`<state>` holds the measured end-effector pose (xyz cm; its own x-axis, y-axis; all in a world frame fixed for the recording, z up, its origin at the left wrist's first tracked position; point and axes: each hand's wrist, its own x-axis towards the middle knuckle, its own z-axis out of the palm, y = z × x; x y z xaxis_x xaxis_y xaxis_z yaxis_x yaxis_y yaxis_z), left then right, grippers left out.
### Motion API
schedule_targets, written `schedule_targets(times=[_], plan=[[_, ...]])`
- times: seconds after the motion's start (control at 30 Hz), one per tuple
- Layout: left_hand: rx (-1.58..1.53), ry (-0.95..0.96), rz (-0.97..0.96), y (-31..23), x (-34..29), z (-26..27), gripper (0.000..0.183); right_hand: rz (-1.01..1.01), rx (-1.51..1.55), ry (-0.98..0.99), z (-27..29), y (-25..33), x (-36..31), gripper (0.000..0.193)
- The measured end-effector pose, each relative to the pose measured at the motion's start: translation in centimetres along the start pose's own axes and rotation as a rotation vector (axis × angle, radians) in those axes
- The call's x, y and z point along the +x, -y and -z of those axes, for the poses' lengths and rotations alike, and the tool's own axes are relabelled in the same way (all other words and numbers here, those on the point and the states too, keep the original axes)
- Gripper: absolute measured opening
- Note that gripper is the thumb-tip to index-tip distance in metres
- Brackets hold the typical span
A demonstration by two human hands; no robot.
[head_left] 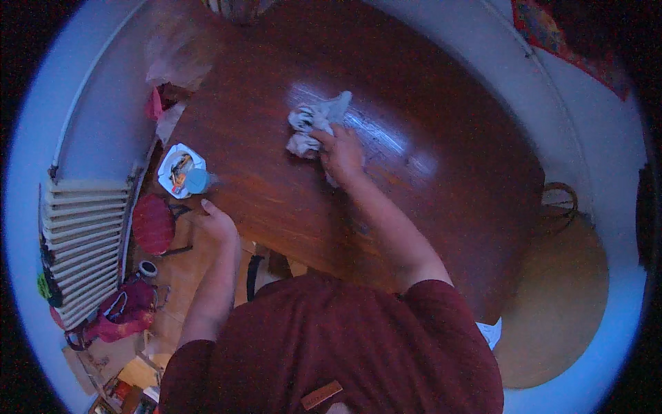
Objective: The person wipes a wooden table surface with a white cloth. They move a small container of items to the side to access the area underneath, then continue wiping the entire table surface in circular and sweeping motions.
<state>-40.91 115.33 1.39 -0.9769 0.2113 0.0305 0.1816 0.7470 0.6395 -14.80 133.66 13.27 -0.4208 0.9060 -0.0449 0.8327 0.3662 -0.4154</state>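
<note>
Right hand (343,155) is clutching white cloth (322,114) amid the surface (441,228); left hand (219,225) is showing by its near-left corner, grip unclear.

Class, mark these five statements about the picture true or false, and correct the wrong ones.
1. The right hand holds a crumpled white cloth. True.
2. Both hands are on that cloth. False: the left hand is apart from it, near the table's left edge.
3. The white dish lies nearer the left hand than the right. True.
4. The table is pale grey. False: it is dark reddish-brown.
5. A ribbed radiator shows at the picture's left. True.
</note>
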Motion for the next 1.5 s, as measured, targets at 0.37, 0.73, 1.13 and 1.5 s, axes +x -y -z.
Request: schedule_targets(times=[0.37, 0.73, 1.13, 1.5], plan=[[0.012, 0.103, 0.154, -4.6, -1.9, 3.0, 0.066, -0.357, -0.101, -0.266, 4.3, -16.3, -22.9, 0.052], [0.108, 0.277, 0.132, -8.2, -2.7, 5.3, 0.067, -0.075, 0.0, -0.141, 3.0, -7.8, -5.9, 0.045], [-0.027, 0.224, 0.162, -6.6, -2.6, 4.6, 0.064, -0.418, -0.122, -0.285, 3.9, -14.2, -15.8, 0.05], [-0.052, 0.186, 0.089, -6.0, -2.1, 4.5, 0.064, -0.316, 0.013, -0.176, 5.8, -13.9, -14.7, 0.047]])
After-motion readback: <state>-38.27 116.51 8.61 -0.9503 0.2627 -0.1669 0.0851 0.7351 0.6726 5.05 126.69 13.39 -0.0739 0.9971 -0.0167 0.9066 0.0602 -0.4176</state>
